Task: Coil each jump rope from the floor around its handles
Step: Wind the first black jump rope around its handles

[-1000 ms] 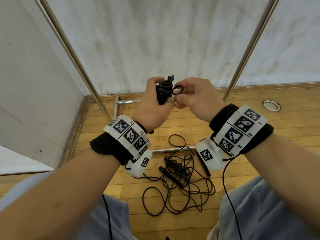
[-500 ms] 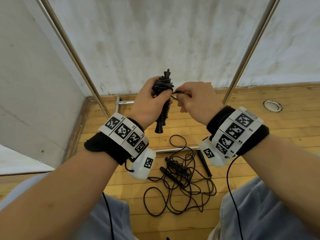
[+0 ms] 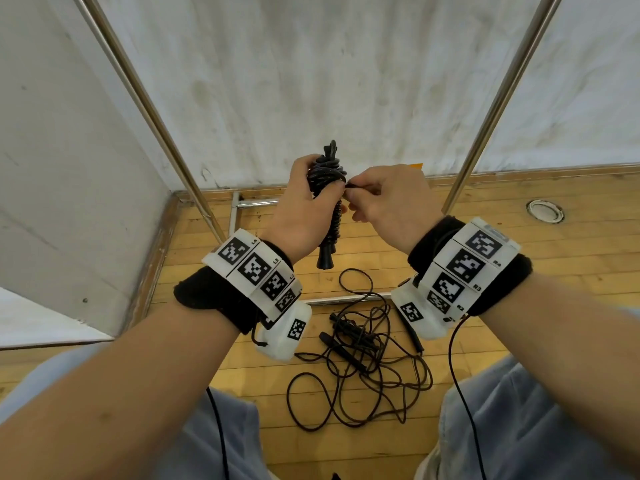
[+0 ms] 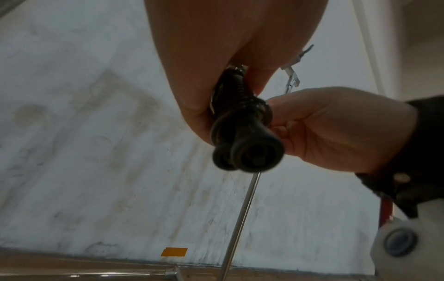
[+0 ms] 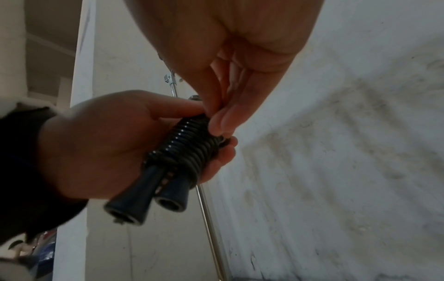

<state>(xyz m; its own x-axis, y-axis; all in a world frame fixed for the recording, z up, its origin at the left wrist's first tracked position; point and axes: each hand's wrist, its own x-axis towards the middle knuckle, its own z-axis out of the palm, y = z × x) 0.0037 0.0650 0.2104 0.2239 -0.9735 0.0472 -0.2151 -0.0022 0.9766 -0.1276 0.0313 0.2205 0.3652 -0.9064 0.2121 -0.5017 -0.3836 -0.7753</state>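
Observation:
A black jump rope (image 3: pixel 328 202) is wound in tight coils around its two handles, held upright at chest height in front of the white wall. My left hand (image 3: pixel 304 206) grips the coiled bundle (image 5: pixel 190 148) around its middle, the two handle ends (image 4: pixel 250 155) pointing down. My right hand (image 3: pixel 374 199) pinches the rope's last loop at the top right of the coils (image 5: pixel 216 125). On the wooden floor below lie loose black jump ropes (image 3: pixel 363 355) in a tangle, with several handles among them.
Two slanted metal poles (image 3: pixel 152 109) (image 3: pixel 498 105) rise from a metal frame (image 3: pixel 256 203) on the floor by the wall. A round metal floor fitting (image 3: pixel 545 211) sits at the right. My knees in light trousers (image 3: pixel 519 427) border the rope pile.
The bundle has turned from tilted to upright, its handle ends now pointing down. The small loop my right hand held open has been drawn tight against the coils.

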